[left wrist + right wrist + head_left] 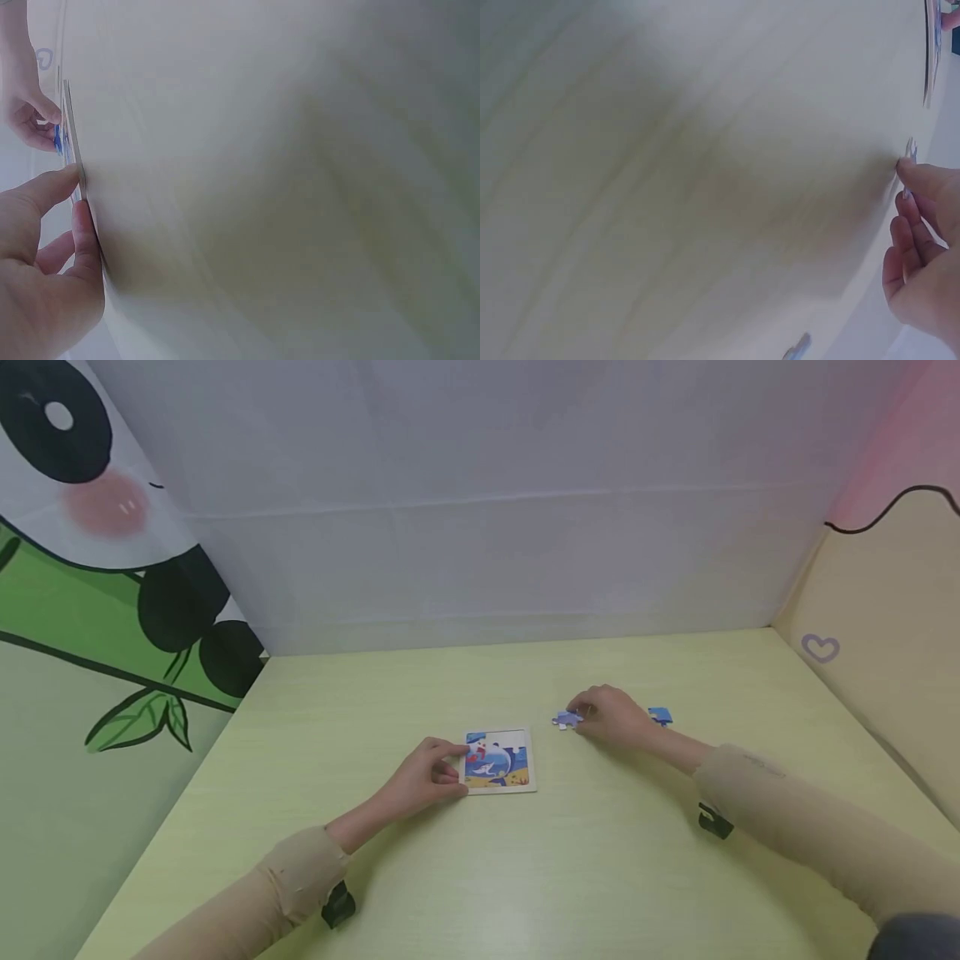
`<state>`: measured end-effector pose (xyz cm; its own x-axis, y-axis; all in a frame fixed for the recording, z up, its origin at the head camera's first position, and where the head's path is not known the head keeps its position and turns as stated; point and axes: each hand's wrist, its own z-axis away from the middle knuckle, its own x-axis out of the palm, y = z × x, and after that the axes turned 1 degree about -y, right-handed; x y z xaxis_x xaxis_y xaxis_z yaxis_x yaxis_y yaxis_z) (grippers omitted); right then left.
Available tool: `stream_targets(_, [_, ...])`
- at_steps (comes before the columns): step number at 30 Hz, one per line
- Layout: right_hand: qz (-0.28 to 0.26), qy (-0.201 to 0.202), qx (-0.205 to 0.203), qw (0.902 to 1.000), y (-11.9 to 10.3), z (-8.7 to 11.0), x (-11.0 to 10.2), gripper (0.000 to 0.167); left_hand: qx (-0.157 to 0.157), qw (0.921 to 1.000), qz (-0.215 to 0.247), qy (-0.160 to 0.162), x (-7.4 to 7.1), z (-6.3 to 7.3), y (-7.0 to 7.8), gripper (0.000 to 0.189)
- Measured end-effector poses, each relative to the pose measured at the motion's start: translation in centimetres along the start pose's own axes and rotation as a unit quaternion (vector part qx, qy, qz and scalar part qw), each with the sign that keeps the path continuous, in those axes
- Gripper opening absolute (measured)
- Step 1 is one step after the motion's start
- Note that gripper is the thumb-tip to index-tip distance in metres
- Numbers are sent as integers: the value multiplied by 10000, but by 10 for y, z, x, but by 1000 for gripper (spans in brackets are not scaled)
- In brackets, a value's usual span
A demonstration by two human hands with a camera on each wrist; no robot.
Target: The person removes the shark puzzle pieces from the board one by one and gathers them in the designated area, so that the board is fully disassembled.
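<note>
A small square jigsaw puzzle board (498, 789) with a pale frame and a dolphin sea picture lies on the table; its upper right part shows a bare pale gap. At its left edge my left hand (422, 777) holds the frame between thumb and fingers, seen edge-on beside the left hand (52, 255) in the left wrist view. To the right of the board, my right hand (611, 717) pinches a light blue-purple puzzle piece (567, 719) close over the table. In the right wrist view, the thumb and finger of that hand (930, 232) grip the piece (910, 150).
Another blue puzzle piece (660, 716) lies on the table just beyond my right wrist. The pale wooden table (495, 877) meets a white cloth wall (487, 568) at the back, with printed panels at both sides. A dark rounded object (915, 937) shows at lower right.
</note>
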<state>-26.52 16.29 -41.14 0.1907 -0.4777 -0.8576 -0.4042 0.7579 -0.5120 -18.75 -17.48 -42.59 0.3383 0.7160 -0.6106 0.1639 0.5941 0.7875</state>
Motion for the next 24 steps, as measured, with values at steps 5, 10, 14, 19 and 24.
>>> stream_targets(5, [-183, 77, -284, 9994, 14, 6, -8, 27, 43, 10000, -10, 5, 0, 0, 2, 61])
stream_targets(10, [-111, -23, -312, 9994, 29, 10, -14, 25, -11, 10000, -90, 33, -1, 0, 3, 61])
stream_targets(14, [4, -136, -330, 9994, 41, 11, -20, 26, -30, 10000, -81, 24, -1, 0, 3, 61])
stream_targets(19, [58, -152, -251, 9996, 55, 16, -29, 30, -29, 10000, -62, 13, -1, 0, 2, 61])
stream_targets(24, [238, -146, -264, 9993, 65, 21, -36, 31, -23, 10000, -41, 19, -1, 1, 1, 61])
